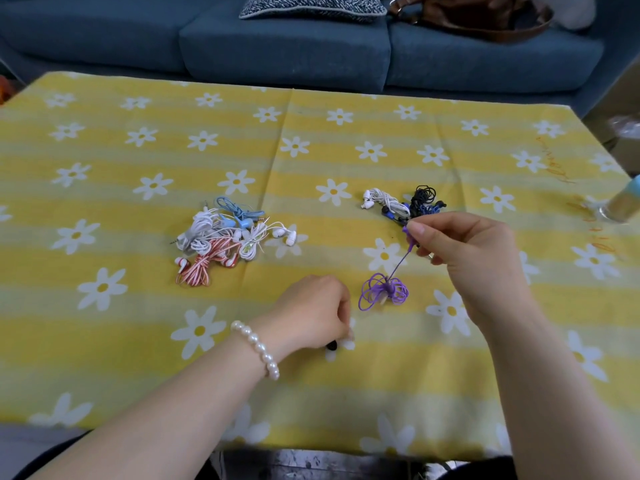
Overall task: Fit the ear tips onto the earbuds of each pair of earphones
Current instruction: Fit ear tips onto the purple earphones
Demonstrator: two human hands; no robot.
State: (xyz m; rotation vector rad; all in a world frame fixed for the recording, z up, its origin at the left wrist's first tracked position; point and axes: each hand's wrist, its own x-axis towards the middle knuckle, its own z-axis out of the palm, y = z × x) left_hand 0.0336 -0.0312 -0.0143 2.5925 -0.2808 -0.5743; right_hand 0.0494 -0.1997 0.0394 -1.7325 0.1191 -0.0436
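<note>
The right hand [460,251] pinches a purple earbud [408,237], its coiled cable [382,292] dangling below the grip. The left hand [311,310] curls over a black ear tip [331,346] on the tablecloth [138,341]; whether it grasps it cannot be told. That earbud looks unfitted, and two piles, left [225,237] and beyond [405,204], likely await.

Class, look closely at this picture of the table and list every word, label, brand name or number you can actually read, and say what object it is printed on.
No readable text anywhere in this view.
Orange scribbles on the yellow daisy tablecloth near its right edge: handwriting-like marks, too blurred to read.
Bottle at the right edge: blurred, no label legible.
Purple earphones held by the right hand: no marking visible.
</note>
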